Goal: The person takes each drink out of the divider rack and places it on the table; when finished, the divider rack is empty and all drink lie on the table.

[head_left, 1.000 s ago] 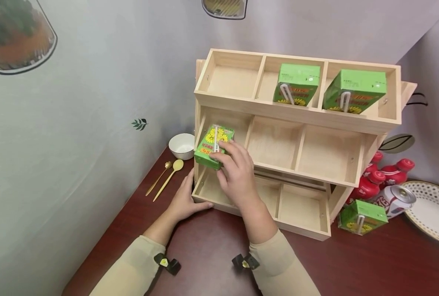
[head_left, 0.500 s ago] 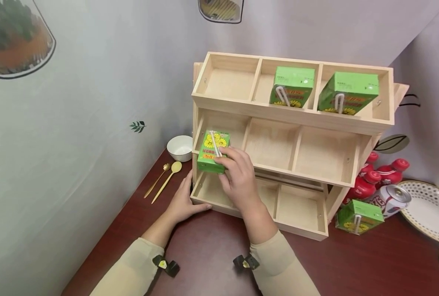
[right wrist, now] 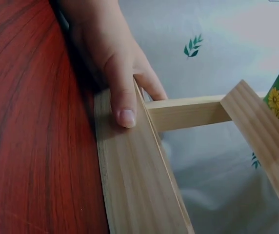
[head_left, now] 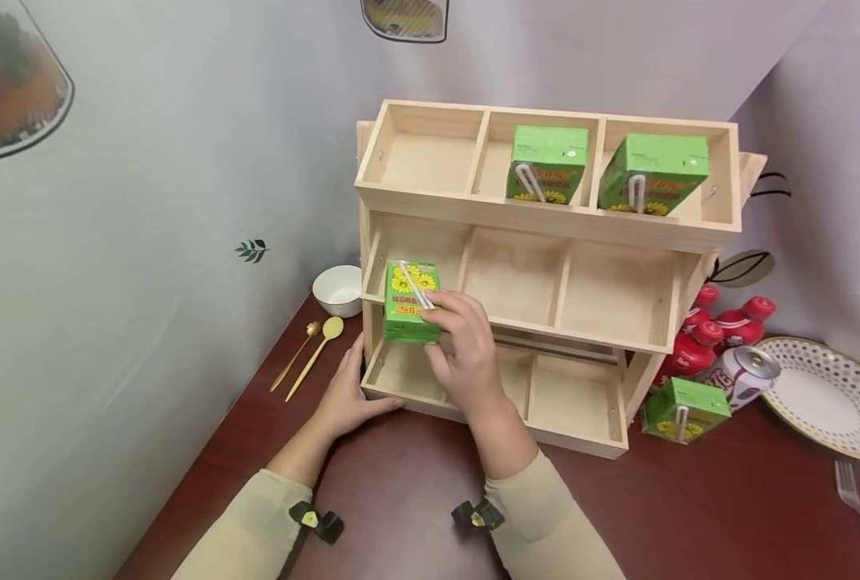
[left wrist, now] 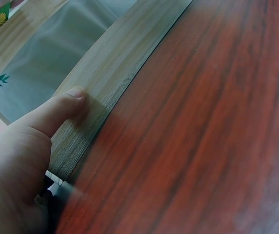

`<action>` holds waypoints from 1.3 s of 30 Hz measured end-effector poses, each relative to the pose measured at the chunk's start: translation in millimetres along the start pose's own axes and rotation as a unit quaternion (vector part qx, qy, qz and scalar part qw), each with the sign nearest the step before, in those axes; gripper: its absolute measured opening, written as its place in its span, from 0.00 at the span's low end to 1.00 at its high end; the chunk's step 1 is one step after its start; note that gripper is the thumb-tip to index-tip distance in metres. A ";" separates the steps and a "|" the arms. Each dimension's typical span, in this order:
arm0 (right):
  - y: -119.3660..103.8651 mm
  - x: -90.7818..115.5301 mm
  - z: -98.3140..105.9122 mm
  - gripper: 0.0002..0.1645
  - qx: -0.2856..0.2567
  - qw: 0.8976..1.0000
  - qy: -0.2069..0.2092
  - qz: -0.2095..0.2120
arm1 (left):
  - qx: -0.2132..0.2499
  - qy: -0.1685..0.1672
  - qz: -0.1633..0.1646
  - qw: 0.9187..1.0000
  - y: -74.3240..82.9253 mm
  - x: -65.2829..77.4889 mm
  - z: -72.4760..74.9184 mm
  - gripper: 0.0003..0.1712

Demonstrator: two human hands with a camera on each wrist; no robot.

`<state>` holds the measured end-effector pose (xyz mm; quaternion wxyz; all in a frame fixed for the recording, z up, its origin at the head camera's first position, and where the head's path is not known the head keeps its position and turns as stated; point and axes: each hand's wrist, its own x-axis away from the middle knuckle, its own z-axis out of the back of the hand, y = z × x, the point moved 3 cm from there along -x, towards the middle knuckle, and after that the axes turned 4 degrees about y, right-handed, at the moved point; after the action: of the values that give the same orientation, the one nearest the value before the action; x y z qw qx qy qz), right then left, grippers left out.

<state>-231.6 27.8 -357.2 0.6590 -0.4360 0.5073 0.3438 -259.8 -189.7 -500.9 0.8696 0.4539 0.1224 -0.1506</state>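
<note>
In the head view my right hand pinches a green drink carton with yellow flowers and a white straw on its front. The carton is over the left end of a three-tier wooden shelf rack, in front of the middle tier's left compartment. My left hand grips the bottom tier's left front corner. Its thumb presses on the front board in the left wrist view, and its fingers go round the side. Two more green cartons, a middle one and a right one, stand in the top tier.
Left of the rack are a white bowl, a gold spoon and a small gold utensil. On the right stand red bottles, a can, another green carton, a dotted plate and a fork.
The carton in my right hand has moved slightly down and turned from slanting to nearly straight. My left hand keeps its grip on the rack corner. The head view has shifted a little to the right.
</note>
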 end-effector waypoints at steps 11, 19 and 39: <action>-5.2 -3.4 18.1 0.19 -0.025 1.000 0.016 -0.002 | -0.004 0.003 0.003 1.000 -1.3 1.6 2.6 0.74; -6.0 4.2 35.3 0.18 -0.046 0.997 0.055 -0.020 | -0.002 -0.001 0.001 1.000 -0.1 2.8 2.1 0.74; -25.6 -6.7 72.7 0.18 -0.168 0.981 0.084 -0.050 | -0.009 0.002 0.001 1.000 3.7 2.7 1.2 0.76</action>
<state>-183.4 85.1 -337.3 0.5480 -0.5922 0.4737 0.3530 -255.9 -189.0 -498.4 0.8736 0.4467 0.1251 -0.1473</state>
